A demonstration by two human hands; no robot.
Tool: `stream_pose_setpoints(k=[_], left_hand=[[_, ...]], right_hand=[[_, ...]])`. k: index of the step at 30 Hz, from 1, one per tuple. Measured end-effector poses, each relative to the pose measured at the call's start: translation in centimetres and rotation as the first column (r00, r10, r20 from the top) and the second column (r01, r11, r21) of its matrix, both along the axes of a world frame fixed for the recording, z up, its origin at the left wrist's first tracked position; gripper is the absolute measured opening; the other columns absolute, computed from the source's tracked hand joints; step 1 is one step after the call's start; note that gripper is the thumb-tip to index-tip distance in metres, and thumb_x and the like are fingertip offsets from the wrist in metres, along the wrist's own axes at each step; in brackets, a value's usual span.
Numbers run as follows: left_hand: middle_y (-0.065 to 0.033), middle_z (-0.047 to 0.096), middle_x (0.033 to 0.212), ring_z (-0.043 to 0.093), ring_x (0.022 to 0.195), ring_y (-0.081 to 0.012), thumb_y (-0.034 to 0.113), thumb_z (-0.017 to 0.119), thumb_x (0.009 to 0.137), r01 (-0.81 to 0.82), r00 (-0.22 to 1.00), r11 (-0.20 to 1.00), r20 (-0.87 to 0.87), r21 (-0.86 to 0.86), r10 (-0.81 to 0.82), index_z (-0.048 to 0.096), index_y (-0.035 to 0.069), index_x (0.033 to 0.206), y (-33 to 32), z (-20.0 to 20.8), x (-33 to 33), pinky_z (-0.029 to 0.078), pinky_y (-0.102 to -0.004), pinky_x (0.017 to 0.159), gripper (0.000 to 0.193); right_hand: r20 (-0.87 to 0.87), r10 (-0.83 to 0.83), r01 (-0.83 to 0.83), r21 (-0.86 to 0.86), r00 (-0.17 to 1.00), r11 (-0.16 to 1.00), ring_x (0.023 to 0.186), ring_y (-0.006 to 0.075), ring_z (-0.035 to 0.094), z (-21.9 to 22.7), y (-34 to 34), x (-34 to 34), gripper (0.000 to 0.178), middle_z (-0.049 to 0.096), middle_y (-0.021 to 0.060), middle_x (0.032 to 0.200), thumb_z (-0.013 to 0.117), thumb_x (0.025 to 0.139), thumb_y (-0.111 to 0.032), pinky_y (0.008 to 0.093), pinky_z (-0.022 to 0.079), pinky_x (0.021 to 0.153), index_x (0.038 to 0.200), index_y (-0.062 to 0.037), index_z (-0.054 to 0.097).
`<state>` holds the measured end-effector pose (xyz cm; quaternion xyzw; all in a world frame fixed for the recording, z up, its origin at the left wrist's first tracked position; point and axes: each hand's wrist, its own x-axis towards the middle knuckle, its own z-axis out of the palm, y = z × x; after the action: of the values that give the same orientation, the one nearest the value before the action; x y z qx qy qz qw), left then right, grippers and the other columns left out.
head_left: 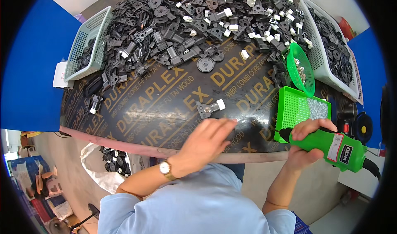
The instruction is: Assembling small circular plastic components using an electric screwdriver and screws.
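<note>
My right hand (305, 141) is wrapped round a green electric screwdriver (348, 151) with a black cable. The tool's black nose points left, at the near corner of a green perforated tray (280, 112). Small silver screws (317, 109) lie in the tray's right part. My left hand (204, 143) is over the table's near side, its fingers stretched out and nothing seen in them. Just beyond its fingertips lies a black plastic part with a white end (210, 108) and a round metal piece in it. A watch is on the left wrist.
A heap of black and white plastic parts (173, 31) covers the table's far side. Grey baskets stand left (70, 64) and right (320, 56), holding black parts. A green colander (292, 70) with metal pieces leans behind the tray. A white bag (93, 168) of parts sits below the table's edge.
</note>
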<state>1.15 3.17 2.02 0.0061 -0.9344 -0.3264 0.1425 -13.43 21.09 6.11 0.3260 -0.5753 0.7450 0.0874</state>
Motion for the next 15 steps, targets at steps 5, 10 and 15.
stream_pose_setpoints(k=[5, 10, 15], left_hand=[[-0.0082, 0.059, 0.11, 0.05, 0.1, -0.0268, 0.004, 0.074, 0.065, -0.092, 0.996, 0.989, -0.001, 0.119, 0.092, 0.046, 0.009, 0.129, -5.1, 1.3, 0.6, 0.04, -0.0378, 0.088, 0.071], [-0.0043, 0.061, 0.117, 0.048, 0.108, -0.0251, 0.004, 0.076, 0.066, -0.083, 0.996, 0.986, 0.036, 0.143, 0.079, 0.042, 0.009, 0.132, -5.6, 0.4, 0.1, 0.037, -0.0355, 0.095, 0.074], [-0.004, 0.061, 0.116, 0.05, 0.106, -0.0246, 0.006, 0.078, 0.065, -0.107, 0.994, 0.972, -0.017, 0.21, 0.113, 0.043, 0.01, 0.132, -5.5, -0.3, -0.1, 0.037, -0.0358, 0.094, 0.075]], right_hand=[[0.018, -0.042, 0.042, -0.003, 0.999, 0.999, 0.049, 0.0131, 0.047, 0.3, -0.2, -0.3, 0.075, 0.05, 0.0055, 0.062, 0.059, 0.076, -0.063, 0.0236, 0.04, 0.043, 0.115, -0.0013, 0.04], [0.029, -0.037, 0.037, 0.009, 0.999, 0.999, 0.049, 0.0127, 0.047, 0.3, -0.3, -0.2, 0.075, 0.049, 0.0053, 0.062, 0.059, 0.076, -0.063, 0.0231, 0.039, 0.043, 0.115, -0.0015, 0.04], [0.022, -0.038, 0.038, 0.011, 0.999, 0.999, 0.05, 0.0124, 0.047, 0.2, -0.4, -0.2, 0.075, 0.049, 0.0051, 0.063, 0.059, 0.077, -0.063, 0.0228, 0.039, 0.043, 0.115, -0.0017, 0.04]])
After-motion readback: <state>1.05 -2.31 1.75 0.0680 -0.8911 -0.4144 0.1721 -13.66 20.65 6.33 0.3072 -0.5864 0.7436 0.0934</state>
